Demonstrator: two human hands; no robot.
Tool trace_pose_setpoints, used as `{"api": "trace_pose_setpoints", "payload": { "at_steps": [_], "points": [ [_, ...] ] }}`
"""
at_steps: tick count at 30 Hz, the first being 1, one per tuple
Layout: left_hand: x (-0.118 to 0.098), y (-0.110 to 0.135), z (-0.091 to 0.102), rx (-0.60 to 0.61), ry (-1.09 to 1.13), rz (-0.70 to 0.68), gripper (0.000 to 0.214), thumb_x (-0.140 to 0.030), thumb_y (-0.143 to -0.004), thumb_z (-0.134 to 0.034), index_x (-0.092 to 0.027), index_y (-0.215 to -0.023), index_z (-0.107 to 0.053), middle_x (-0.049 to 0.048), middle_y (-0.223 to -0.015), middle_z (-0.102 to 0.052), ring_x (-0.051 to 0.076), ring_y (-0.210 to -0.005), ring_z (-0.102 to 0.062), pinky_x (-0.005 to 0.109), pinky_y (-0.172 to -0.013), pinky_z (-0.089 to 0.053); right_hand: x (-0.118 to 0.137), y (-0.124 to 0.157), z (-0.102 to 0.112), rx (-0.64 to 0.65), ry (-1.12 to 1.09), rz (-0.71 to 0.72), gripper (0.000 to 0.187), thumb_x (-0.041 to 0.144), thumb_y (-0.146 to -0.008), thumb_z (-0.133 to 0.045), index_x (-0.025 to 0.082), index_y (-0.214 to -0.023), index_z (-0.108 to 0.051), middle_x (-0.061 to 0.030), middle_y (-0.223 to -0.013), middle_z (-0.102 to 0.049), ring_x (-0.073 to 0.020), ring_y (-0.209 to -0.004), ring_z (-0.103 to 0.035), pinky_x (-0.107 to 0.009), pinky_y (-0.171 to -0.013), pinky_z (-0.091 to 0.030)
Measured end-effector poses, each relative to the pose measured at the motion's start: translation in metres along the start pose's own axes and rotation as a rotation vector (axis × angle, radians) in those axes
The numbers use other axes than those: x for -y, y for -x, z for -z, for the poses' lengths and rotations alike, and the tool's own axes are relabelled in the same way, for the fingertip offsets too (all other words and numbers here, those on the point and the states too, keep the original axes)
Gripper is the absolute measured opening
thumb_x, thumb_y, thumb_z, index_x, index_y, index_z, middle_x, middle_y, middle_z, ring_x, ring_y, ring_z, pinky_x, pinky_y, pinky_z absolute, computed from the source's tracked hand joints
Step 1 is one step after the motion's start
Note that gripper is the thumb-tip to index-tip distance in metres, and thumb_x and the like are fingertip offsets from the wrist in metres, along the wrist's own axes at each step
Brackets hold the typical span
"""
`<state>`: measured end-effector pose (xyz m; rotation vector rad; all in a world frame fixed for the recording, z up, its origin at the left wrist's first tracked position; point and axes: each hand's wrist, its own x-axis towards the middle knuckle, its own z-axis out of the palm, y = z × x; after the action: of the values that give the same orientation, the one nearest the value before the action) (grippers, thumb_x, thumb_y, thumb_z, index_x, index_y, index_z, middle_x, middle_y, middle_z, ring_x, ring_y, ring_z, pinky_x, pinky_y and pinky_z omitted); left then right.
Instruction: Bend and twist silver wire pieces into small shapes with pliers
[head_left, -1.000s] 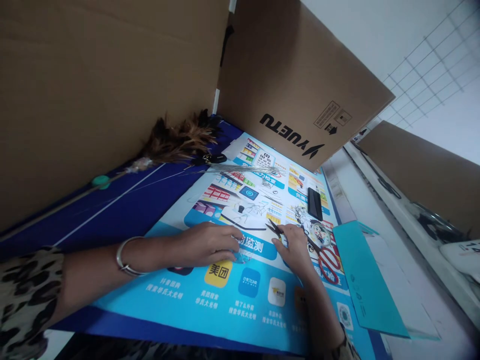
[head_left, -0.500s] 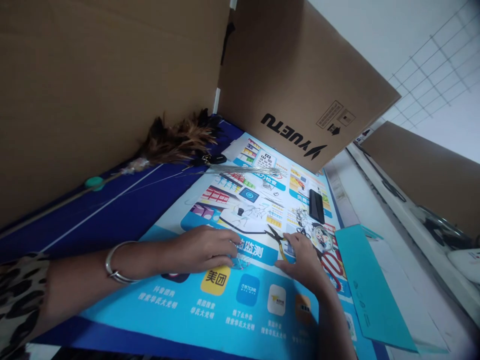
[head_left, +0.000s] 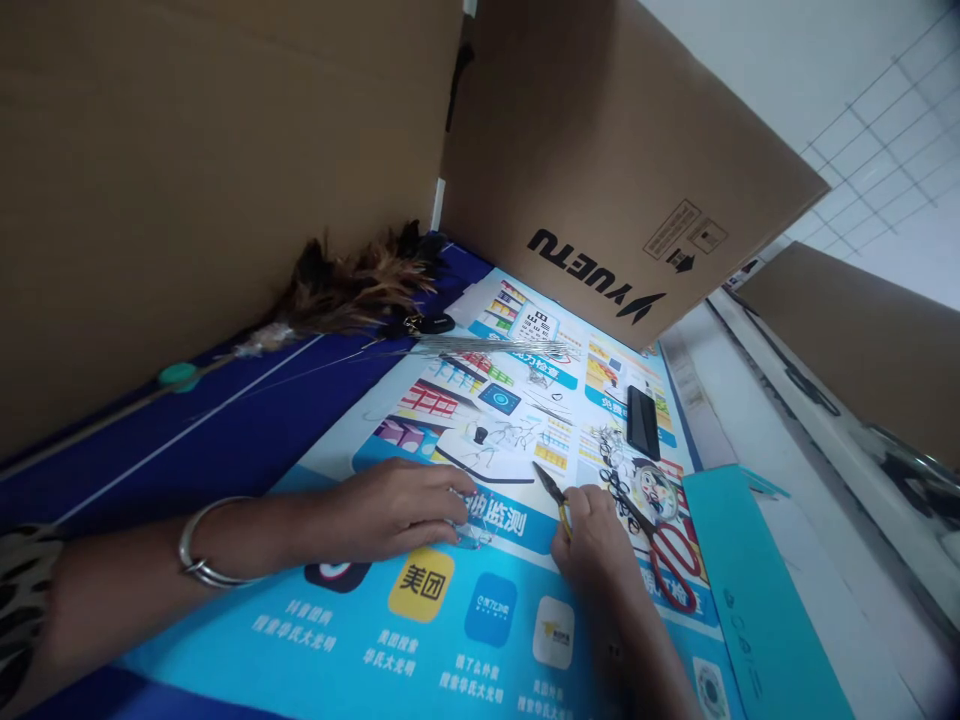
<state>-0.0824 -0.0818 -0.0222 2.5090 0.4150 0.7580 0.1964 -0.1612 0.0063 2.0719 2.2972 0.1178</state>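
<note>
My left hand [head_left: 401, 510] rests palm down on the printed sheet, with its fingertips closed on a small bent wire piece [head_left: 480, 520]. In my right hand [head_left: 598, 535] is a pair of pliers [head_left: 553, 487] with yellow handles, its dark jaws closed and pointing up and left, apart from the wire piece. Scissors [head_left: 673, 555] with red handles lie just right of my right hand. Loose thin wire bits [head_left: 501, 438] lie beyond both hands. Farther back is a bundle of long straight wires [head_left: 502, 346].
A black box-shaped object [head_left: 643, 422] lies at the right of the printed sheet. A feather duster [head_left: 360, 290] lies along the left cardboard wall [head_left: 225, 150]. Another cardboard panel [head_left: 585, 150] stands at the back. A teal folder or box [head_left: 772, 600] is at the right edge.
The pliers' jaws have gone from open to closed, and my right hand has tightened around the handles. My left hand keeps the wire piece nearly in place. The view has shifted slightly.
</note>
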Motion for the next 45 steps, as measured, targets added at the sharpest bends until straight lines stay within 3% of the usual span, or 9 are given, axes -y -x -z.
{"api": "trace_pose_setpoints", "payload": {
  "at_steps": [3, 8, 15, 21, 27, 32, 45],
  "points": [
    [0.009, -0.001, 0.008, -0.025, -0.01, 0.028, 0.019, -0.027, -0.09, -0.049, -0.02, -0.099, -0.064, 0.0068, -0.115, -0.061, 0.018, -0.102, -0.059, 0.026, -0.087, -0.048, 0.007, -0.002, -0.002, -0.013, 0.04, -0.051, 0.023, 0.012, -0.075, -0.049, 0.011, -0.097, -0.054, -0.0127, -0.096, -0.051, -0.0239, -0.089, -0.047, -0.034, -0.076, -0.042],
    [0.035, 0.0, 0.022, -0.121, -0.07, 0.121, 0.021, -0.028, -0.089, -0.05, -0.021, -0.102, -0.064, 0.0063, -0.117, -0.06, 0.02, -0.108, -0.056, 0.03, -0.094, -0.046, 0.004, -0.011, -0.01, -0.027, 0.111, -0.03, 0.029, 0.011, -0.081, -0.043, 0.007, -0.108, -0.053, -0.0144, -0.092, -0.054, -0.0256, -0.088, -0.049, -0.035, -0.072, -0.044],
    [0.052, 0.002, 0.026, -0.193, -0.084, 0.25, 0.024, -0.034, -0.088, -0.051, -0.021, -0.102, -0.064, 0.0072, -0.119, -0.059, 0.021, -0.11, -0.054, 0.035, -0.095, -0.047, -0.002, -0.03, 0.004, -0.034, -0.225, 0.09, 0.029, 0.031, -0.09, -0.042, 0.014, -0.112, -0.051, -0.0113, -0.102, -0.055, -0.0229, -0.097, -0.05, -0.034, -0.083, -0.043],
    [0.054, 0.002, 0.03, -0.174, -0.093, 0.289, 0.025, -0.034, -0.088, -0.05, -0.021, -0.103, -0.066, 0.006, -0.119, -0.059, 0.021, -0.111, -0.054, 0.033, -0.097, -0.045, 0.007, -0.057, 0.029, 0.103, -0.382, 0.147, 0.025, 0.034, -0.088, -0.046, 0.019, -0.107, -0.054, -0.007, -0.1, -0.057, -0.0201, -0.094, -0.052, -0.03, -0.078, -0.043],
    [0.063, 0.003, 0.036, -0.194, -0.085, 0.362, 0.026, -0.035, -0.088, -0.05, -0.027, -0.106, -0.066, 0.0027, -0.122, -0.058, 0.021, -0.113, -0.053, 0.032, -0.096, -0.046, 0.013, -0.09, 0.043, 0.218, -0.327, 0.166, 0.021, 0.036, -0.088, -0.047, 0.021, -0.098, -0.057, -0.0046, -0.092, -0.059, -0.0177, -0.086, -0.053, -0.026, -0.07, -0.041],
    [0.072, 0.01, 0.031, -0.167, -0.096, 0.319, 0.024, -0.029, -0.088, -0.052, -0.026, -0.108, -0.064, 0.0042, -0.122, -0.057, 0.02, -0.113, -0.053, 0.031, -0.097, -0.046, 0.014, -0.107, 0.052, 0.327, -0.286, 0.227, 0.019, 0.036, -0.087, -0.048, 0.02, -0.087, -0.059, -0.0041, -0.084, -0.058, -0.0161, -0.079, -0.053, -0.024, -0.065, -0.039],
    [0.065, 0.013, 0.036, -0.14, -0.068, 0.352, 0.02, -0.028, -0.086, -0.055, -0.024, -0.103, -0.064, 0.004, -0.12, -0.058, 0.021, -0.112, -0.054, 0.03, -0.094, -0.047, 0.009, -0.084, 0.059, 0.435, -0.298, 0.233, 0.018, 0.034, -0.086, -0.051, 0.022, -0.096, -0.06, -0.0053, -0.087, -0.058, -0.0188, -0.082, -0.056, -0.028, -0.068, -0.043]
  ]
}}
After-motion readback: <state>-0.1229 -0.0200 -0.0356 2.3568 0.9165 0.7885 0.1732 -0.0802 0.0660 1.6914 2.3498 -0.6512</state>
